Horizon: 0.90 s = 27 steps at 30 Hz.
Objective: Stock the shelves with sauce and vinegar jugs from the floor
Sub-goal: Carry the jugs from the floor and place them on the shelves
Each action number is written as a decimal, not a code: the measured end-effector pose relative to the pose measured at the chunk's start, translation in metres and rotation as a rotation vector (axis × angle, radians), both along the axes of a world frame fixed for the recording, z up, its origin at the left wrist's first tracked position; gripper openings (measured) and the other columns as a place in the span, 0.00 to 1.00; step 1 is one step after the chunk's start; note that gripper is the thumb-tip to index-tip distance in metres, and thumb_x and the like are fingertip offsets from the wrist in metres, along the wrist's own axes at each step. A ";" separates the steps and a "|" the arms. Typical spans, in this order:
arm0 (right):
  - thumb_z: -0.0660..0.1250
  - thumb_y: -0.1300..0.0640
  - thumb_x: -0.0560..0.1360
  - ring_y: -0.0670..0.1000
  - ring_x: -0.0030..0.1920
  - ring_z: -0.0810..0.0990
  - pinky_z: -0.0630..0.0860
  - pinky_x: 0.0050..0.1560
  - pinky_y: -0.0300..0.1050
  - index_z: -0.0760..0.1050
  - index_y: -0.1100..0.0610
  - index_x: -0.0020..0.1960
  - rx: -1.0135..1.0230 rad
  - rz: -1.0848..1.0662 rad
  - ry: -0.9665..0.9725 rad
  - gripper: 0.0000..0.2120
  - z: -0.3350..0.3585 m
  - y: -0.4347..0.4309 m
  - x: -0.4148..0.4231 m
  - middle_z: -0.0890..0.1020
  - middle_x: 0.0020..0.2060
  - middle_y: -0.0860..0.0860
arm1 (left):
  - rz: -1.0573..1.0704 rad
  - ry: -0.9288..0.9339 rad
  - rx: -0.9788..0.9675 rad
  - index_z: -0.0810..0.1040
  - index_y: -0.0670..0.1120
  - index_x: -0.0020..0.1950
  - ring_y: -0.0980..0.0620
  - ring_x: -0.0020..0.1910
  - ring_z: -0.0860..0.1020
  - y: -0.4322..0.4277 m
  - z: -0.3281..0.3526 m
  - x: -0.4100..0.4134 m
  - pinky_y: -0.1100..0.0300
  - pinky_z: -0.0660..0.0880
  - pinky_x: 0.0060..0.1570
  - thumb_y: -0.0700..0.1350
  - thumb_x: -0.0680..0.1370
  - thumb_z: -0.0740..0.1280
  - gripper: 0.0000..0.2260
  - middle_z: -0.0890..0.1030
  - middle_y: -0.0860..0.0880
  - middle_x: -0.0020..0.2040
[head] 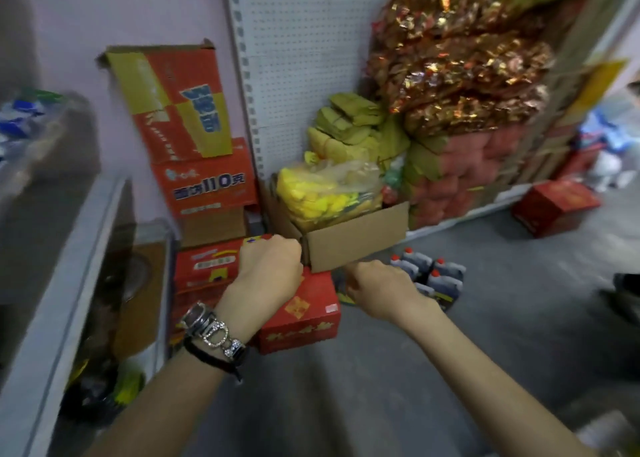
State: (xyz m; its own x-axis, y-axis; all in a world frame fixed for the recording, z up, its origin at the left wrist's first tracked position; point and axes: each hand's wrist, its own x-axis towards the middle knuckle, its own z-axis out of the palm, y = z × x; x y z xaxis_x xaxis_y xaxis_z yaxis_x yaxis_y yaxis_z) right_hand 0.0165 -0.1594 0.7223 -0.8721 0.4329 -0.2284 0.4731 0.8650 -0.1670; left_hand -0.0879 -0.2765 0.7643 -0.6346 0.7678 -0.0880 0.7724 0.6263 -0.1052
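Several dark sauce jugs (429, 273) with red caps stand bunched on the grey floor, just right of my right hand (379, 283). That hand reaches forward with its back up. Its fingers point away under the cardboard box (356, 242) and are hidden. My left hand (270, 266) has a watch and bracelets at the wrist and is curled into a fist. It hovers at the box's near left corner, above a red carton (304, 321), and I see nothing in it. The whole view is motion-blurred.
A grey shelf edge (69, 283) runs along the left, with dark bottles (97, 387) below it. Red cartons (204, 179) are stacked against the pink wall. Yellow packets fill the cardboard box. Bundles of gold and red paper (460, 76) are piled on the right. Another red box (554, 207) sits on the floor.
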 end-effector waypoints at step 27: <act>0.55 0.55 0.79 0.60 0.58 0.76 0.68 0.52 0.46 0.73 0.56 0.58 -0.007 -0.568 -0.164 0.12 -0.032 0.386 0.094 0.77 0.59 0.57 | -0.462 -0.288 -0.101 0.74 0.39 0.45 0.52 0.34 0.69 0.461 -0.064 0.046 0.63 0.64 0.33 0.40 0.81 0.56 0.10 0.70 0.47 0.37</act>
